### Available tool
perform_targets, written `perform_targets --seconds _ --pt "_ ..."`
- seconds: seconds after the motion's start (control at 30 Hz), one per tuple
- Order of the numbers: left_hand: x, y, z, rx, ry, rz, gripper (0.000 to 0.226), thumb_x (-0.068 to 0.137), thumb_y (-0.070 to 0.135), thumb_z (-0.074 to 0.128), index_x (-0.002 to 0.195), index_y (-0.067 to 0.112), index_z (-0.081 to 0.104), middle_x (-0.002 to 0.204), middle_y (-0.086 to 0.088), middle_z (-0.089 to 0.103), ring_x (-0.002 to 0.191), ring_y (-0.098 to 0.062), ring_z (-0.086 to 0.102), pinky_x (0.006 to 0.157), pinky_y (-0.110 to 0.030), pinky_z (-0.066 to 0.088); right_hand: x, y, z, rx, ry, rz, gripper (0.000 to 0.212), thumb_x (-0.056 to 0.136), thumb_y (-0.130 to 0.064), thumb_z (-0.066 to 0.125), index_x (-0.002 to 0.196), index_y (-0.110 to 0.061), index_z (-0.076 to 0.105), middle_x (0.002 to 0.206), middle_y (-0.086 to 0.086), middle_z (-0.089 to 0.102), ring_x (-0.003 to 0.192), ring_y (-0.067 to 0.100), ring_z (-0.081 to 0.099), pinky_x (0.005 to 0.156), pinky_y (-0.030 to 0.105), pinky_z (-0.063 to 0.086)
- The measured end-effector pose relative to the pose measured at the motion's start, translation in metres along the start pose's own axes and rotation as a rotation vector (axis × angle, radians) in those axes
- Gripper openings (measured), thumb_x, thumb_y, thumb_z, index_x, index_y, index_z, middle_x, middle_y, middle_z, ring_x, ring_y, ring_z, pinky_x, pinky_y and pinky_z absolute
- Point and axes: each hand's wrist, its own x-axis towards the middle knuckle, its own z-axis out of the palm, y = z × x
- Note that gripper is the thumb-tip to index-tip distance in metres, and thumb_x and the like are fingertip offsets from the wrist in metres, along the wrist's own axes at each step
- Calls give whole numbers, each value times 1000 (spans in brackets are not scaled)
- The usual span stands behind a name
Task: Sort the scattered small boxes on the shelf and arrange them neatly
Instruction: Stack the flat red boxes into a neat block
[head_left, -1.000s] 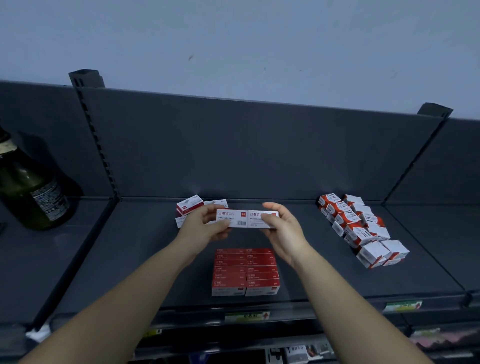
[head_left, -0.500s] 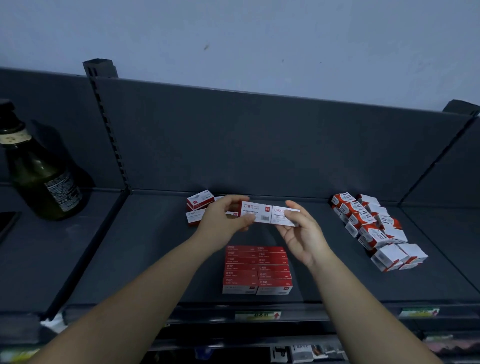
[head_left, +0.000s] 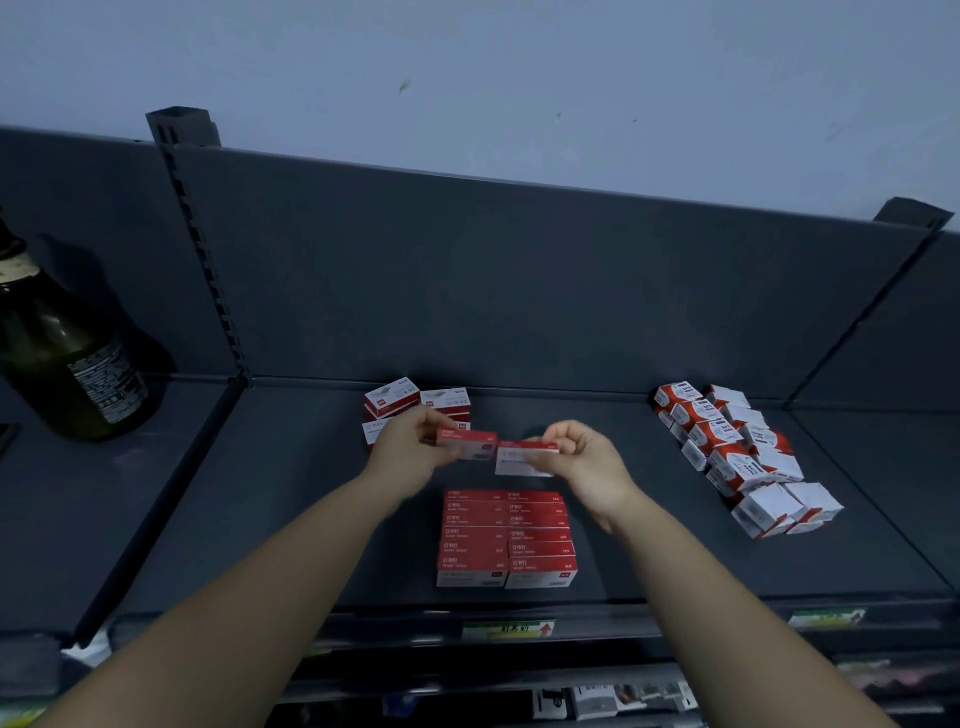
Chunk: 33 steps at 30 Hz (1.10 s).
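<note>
Small boxes (head_left: 467, 444) are pinched over the shelf (head_left: 291, 493), one by the left hand (head_left: 410, 457), one by the right hand (head_left: 584, 462). A neat block (head_left: 506, 540) is already laid in front. Loose boxes (head_left: 410, 402) behind and a messy pile (head_left: 737, 457) on the right are left to be sorted.

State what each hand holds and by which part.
The left hand pinches a first small box by its left end; the right hand pinches a second small box by its right end.

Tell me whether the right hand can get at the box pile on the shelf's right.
Probably: only bare shelf lies between the right hand and the pile, but it holds a box.
</note>
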Motion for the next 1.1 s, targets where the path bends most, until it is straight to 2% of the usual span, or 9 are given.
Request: perform_targets --seconds 0.1,0.17,0.37,0.5,0.57,0.67,0.8,0.97,1.1 --pt "2 -12 -2 29 -92 -83 22 85 2 71 101 14 61 102 -1 71 95 -12 67 72 -20 51 0 8 -1 -15 7 22 25 82 6 73 86 -10 54 98 14 76 89 32 73 81 44 58" --pt "3 -19 -3 52 -119 -110 21 86 4 72 102 14 61 104 -1 71 94 -11 66 70 -19 49 2 13 -3 -30 -10 50 25 82 7 73 86 -10 55 98 12 76 88 32 72 80 46 58" --pt "3 -33 -4 69 -202 -196 15 94 10 61 108 17 61 112 0 69 103 -12 63 89 -26 47 4 24 -13 -80 -53 119 19 86 8 66 85 -9 58 104 14 75 84 28 70 74 35 57" --pt "-2 -29 -6 89 -226 -184 19 99 13 52 115 14 62 112 2 67 100 -4 57 76 -16 39 4 32 -18 -115 -91 115 14 89 4 64 92 -10 62 96 19 72 76 22 66 76 33 54" --pt "-5 -31 -4 59 -256 -175 19 100 11 51 116 11 61 113 -1 69 98 -5 60 74 -14 39 2 35 -21 -117 -99 101 16 90 4 63 97 -10 63 91 13 73 78 20 67 80 31 53" --pt "-8 -33 -3 31 -272 -167 19 100 9 51 115 10 61 112 -1 70 100 -6 62 75 -13 40 -2 39 -24 -96 -105 82 19 92 2 63 107 -10 64 97 9 75 84 18 70 83 29 55" --pt "-6 -35 -2 34 -263 -168 18 99 9 51 110 14 65 112 0 71 107 -13 62 81 -19 41 -9 47 -23 -123 -82 49 14 96 -3 60 106 -9 68 91 3 76 81 14 71 75 23 54" --pt "-7 -37 -2 17 -256 -165 21 100 11 50 109 17 68 112 0 71 107 -13 62 83 -20 41 -12 46 -25 -165 -76 55 19 100 -11 55 111 -11 71 96 -2 75 86 7 70 76 15 51" --pt "-9 -38 -5 47 -296 -154 24 102 17 49 111 25 69 112 4 71 108 -11 62 97 -26 42 -11 51 -25 -170 -73 45 21 101 -9 53 108 -14 73 99 2 75 87 11 69 80 21 52"
